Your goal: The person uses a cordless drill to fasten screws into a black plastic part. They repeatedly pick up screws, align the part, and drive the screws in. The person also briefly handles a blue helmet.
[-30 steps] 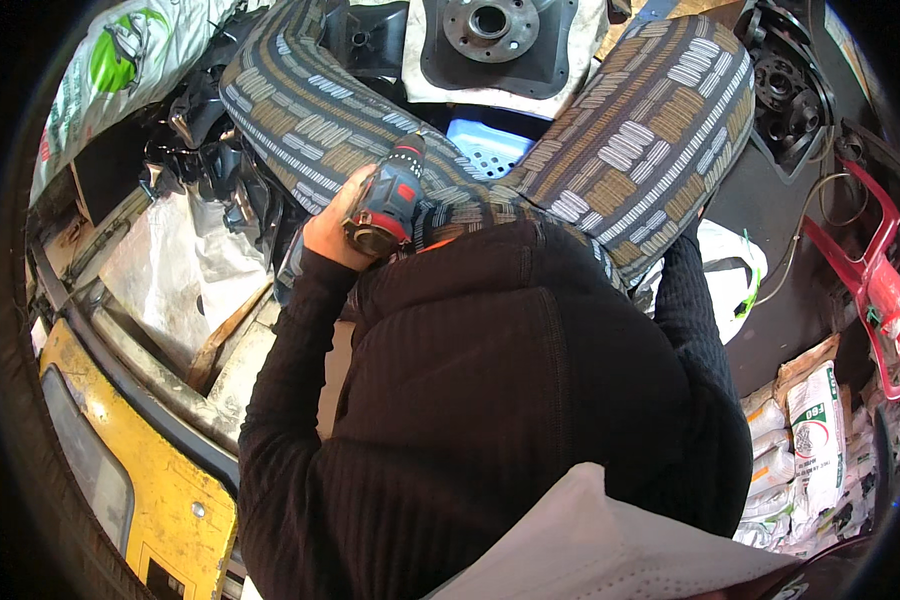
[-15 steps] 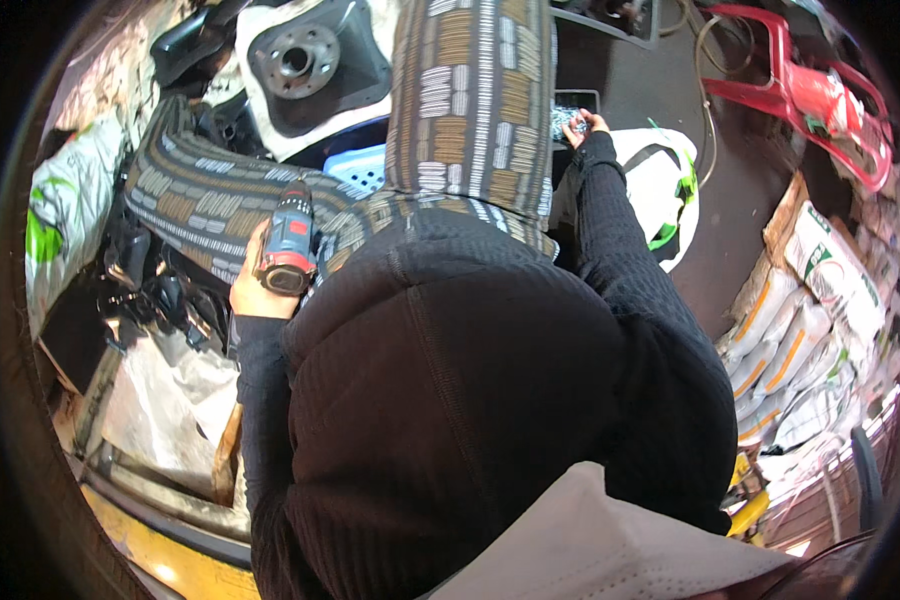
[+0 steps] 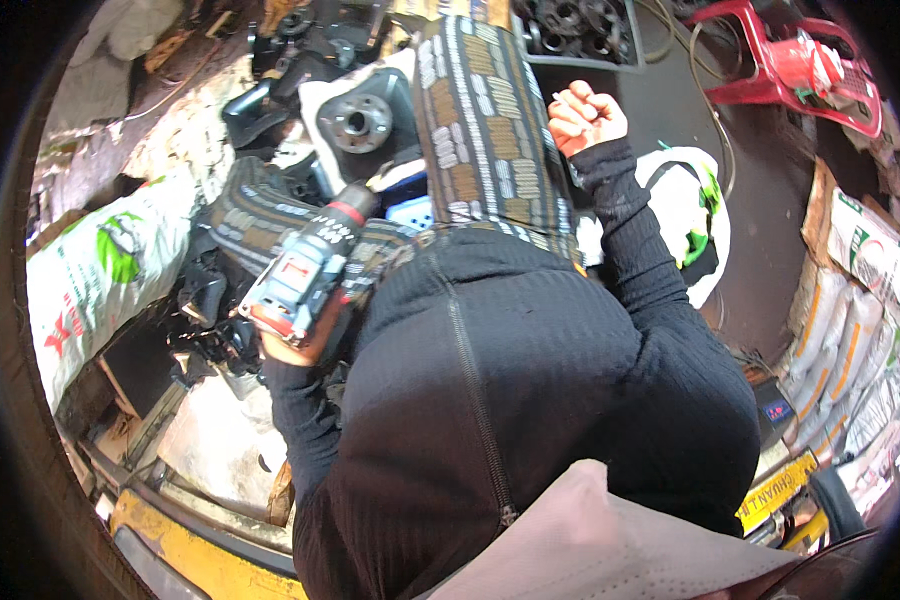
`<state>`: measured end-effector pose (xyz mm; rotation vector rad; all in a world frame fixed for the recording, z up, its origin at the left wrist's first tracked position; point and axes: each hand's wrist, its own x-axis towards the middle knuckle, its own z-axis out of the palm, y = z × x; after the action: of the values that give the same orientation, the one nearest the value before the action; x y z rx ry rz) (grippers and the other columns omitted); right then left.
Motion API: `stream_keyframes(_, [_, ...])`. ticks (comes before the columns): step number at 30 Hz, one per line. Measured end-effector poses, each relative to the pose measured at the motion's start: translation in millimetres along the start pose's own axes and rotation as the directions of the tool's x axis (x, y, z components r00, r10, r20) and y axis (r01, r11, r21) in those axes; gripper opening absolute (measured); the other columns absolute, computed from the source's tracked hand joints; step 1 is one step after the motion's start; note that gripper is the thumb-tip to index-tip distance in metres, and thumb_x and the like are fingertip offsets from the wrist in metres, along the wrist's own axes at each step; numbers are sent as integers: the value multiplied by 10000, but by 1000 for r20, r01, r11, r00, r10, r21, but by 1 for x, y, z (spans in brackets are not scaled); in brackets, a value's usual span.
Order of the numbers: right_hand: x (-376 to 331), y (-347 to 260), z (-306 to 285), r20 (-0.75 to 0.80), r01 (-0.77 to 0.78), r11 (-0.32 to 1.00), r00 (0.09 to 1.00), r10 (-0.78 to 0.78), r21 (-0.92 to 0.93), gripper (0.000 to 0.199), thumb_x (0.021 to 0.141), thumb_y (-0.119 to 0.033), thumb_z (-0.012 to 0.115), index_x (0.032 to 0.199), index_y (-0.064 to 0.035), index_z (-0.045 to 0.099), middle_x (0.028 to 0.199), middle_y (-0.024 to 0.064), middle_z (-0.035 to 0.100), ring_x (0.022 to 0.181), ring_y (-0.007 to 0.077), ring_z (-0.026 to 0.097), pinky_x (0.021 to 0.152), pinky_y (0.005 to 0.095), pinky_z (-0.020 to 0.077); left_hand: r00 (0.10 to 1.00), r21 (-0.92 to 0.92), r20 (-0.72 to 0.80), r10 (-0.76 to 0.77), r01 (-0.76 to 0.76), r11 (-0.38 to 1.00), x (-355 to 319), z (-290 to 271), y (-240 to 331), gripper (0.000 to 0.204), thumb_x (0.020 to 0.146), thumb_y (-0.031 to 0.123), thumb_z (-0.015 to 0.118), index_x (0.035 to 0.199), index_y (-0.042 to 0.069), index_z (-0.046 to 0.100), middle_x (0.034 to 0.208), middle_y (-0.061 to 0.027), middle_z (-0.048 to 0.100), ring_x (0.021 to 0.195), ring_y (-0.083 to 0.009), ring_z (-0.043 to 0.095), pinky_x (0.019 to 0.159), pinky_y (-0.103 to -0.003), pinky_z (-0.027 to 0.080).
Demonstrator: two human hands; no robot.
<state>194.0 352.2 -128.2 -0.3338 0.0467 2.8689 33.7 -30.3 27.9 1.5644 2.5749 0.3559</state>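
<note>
The drill (image 3: 305, 270) at the left seems to be of hard plastic, its casing smooth and rather shiny. Farther off, the round hub (image 3: 357, 122) is bare grey metal with a dull shine. The trousers (image 3: 485, 110) are of patterned woven cloth, and the black top (image 3: 560, 350) is soft, matt cloth, finely ribbed. At the far right, the red chair (image 3: 755, 50) looks like smooth, glossy plastic. The white sack (image 3: 155, 245) at the left is of creased plastic with a slight gloss. Near left, the yellow panel (image 3: 210, 555) appears as scuffed, painted metal. The dark floor (image 3: 770, 215) is mostly smooth and matt.
</note>
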Motion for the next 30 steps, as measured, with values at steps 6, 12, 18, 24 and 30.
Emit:
stream_keyframes(6, [55, 104, 75, 328, -374, 912, 894, 306, 169, 69, 738, -104, 444, 690, -81, 401, 547, 0, 342, 438, 113, 328, 397, 236, 328, 968, -159, -163, 190, -215, 964, 44, -15, 15, 353, 652, 159, 701, 996, 155, 625, 905, -55, 630, 796, -280, 619, 727, -395, 498])
stream_keyframes(12, [76, 133, 83, 230, -463, 857, 881, 415, 225, 68, 762, -87, 443, 785, -39, 485, 576, 24, 426, 394, 117, 354, 383, 240, 349, 988, -268, -143, 56, -93, 959, 37, -11, 0, 380, 700, 191, 691, 1064, 121, 612, 1015, -88, 628, 942, -281, 606, 839, -396, 468])
stream_keyframes(18, [92, 150, 73, 77, -428, 876, 904, 421, 221, 264, 769, -68, 457, 1015, -20, 542, 882, 104, 614, 475, 85, 435, 406, 205, 368, 992, -250, -124, 0, -32, 968, 45, -13, -7, 429, 695, 204, 697, 1100, 118, 586, 1003, -84, 627, 932, -281, 604, 820, -393, 473])
stream_keyframes(24, [98, 150, 75, -112, -404, 898, 914, 390, -174, 354, 824, -113, 469, 1153, 9, 515, 936, 107, 615, 680, 111, 587, 461, 209, 438, 982, -121, -144, 122, -140, 983, 55, -25, -16, 290, 695, 206, 683, 977, 168, 632, 932, -64, 631, 845, -259, 620, 751, -383, 491])
stream_keyframes(30, [96, 144, 68, -140, -395, 706, 909, 391, -588, 372, 876, -213, 584, 1172, 10, 547, 870, 22, 616, 709, 45, 567, 464, 132, 393, 994, -156, -96, -48, 33, 987, 61, -25, -20, 250, 694, 198, 698, 927, 132, 635, 828, -53, 643, 729, -252, 628, 653, -358, 502])
